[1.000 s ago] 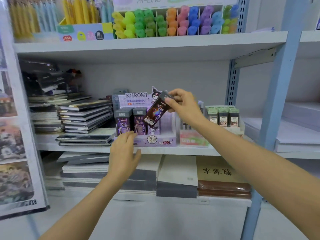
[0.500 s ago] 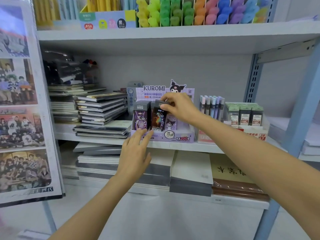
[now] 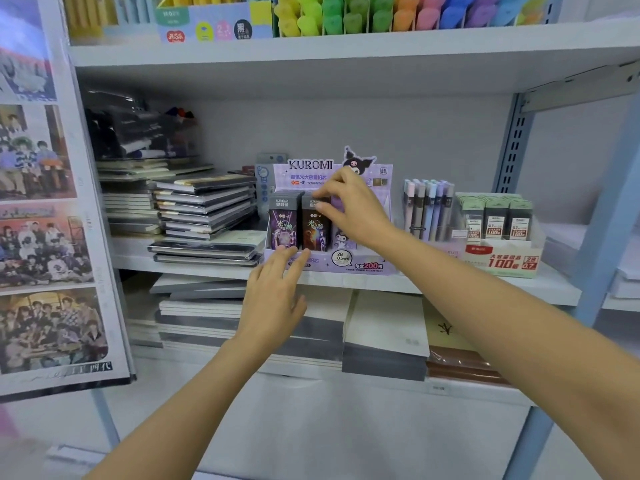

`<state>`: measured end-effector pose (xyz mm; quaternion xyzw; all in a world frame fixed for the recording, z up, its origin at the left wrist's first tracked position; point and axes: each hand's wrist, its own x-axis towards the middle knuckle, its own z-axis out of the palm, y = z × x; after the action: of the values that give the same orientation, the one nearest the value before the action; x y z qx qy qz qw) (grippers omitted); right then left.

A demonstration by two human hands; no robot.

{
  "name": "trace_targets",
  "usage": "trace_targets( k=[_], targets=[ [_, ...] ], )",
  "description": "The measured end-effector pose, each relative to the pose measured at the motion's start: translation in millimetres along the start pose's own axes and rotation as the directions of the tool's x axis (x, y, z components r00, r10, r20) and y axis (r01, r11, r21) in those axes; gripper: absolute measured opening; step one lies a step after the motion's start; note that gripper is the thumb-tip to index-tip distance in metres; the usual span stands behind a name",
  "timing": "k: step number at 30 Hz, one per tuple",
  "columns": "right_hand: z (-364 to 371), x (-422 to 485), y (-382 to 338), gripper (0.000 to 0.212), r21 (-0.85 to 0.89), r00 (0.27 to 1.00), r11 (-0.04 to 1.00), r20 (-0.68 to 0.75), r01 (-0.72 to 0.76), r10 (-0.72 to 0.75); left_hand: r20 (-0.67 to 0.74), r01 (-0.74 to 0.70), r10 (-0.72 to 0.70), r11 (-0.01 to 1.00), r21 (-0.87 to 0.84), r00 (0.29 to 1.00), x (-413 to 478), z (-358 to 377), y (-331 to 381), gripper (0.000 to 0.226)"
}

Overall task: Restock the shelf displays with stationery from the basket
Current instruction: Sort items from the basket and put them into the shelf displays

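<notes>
Lilac display, dark boxes, a rainbow row above

The Kuromi display box is lilac with black lettering. Its left lead box is black with purple art under a grey cap, and the next lead box is black with an orange glow. Along the white top shelf, the highlighters run yellow, green, orange, pink, blue and purple.

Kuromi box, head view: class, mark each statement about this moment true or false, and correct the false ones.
1. The right hand pinches the top of a pack standing upright in the Kuromi box. True.
2. The left hand grips a book. False: its fingers are straight, reaching to the box's front, and hold nothing.
3. Notebooks are stacked to the right of the box. False: the notebooks lie to its left; pens stand to its right.
4. Highlighters stand on the upper shelf. True.
</notes>
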<state>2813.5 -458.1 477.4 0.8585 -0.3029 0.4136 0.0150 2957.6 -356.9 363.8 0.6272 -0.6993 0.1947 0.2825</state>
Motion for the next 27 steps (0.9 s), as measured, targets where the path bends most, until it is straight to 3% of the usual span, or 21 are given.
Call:
trace_targets(
  k=[2,5,7,10,13,16,20,24,25,27],
  targets=[
    [-3,-17,-1,0.026,0.005,0.997,0.999,-0.065,0.049,-0.049,0.006,0.007,-0.007,1.0,-0.005,1.0,-2,1,4,0.07],
    [3,-69,-2,0.016,0.161,0.982,0.98,-0.166,0.115,-0.088,-0.03,0.007,-0.008,0.999,-0.048,1.0,-7,6,20,0.068],
    [17,-115,4,0.012,0.268,0.986,0.958,-0.156,0.097,-0.057,-0.094,-0.027,0.019,0.996,-0.087,0.995,-15,19,34,0.065],
    [48,-189,28,0.011,0.371,0.995,0.926,-0.052,-0.063,0.089,-0.149,-0.04,0.013,0.984,-0.176,0.989,-41,56,53,0.055],
    [89,-266,61,0.01,0.383,0.936,0.856,0.202,-0.346,0.288,0.022,0.03,-0.025,0.97,-0.243,0.999,-83,114,62,0.041],
    [133,-340,90,0.01,0.213,0.762,0.811,0.529,-0.545,0.374,0.321,0.112,-0.008,0.946,-0.306,0.947,-142,176,62,0.033],
    [178,-432,113,0.019,0.006,0.421,0.815,0.858,-0.58,0.293,0.659,0.179,0.025,0.954,-0.239,0.752,-225,238,59,0.037],
    [204,-499,118,0.029,-0.181,0.12,0.812,0.948,-0.555,0.294,0.851,0.149,0.032,0.98,-0.129,0.525,-288,267,52,0.054],
    [208,-512,118,0.031,-0.23,0.067,0.8,0.946,-0.553,0.318,0.861,0.143,0.041,0.981,-0.131,0.507,-299,271,50,0.056],
    [213,-533,115,0.035,-0.3,-0.033,0.795,0.942,-0.527,0.333,0.841,0.152,0.072,0.972,-0.18,0.536,-314,275,46,0.057]
  ],
)
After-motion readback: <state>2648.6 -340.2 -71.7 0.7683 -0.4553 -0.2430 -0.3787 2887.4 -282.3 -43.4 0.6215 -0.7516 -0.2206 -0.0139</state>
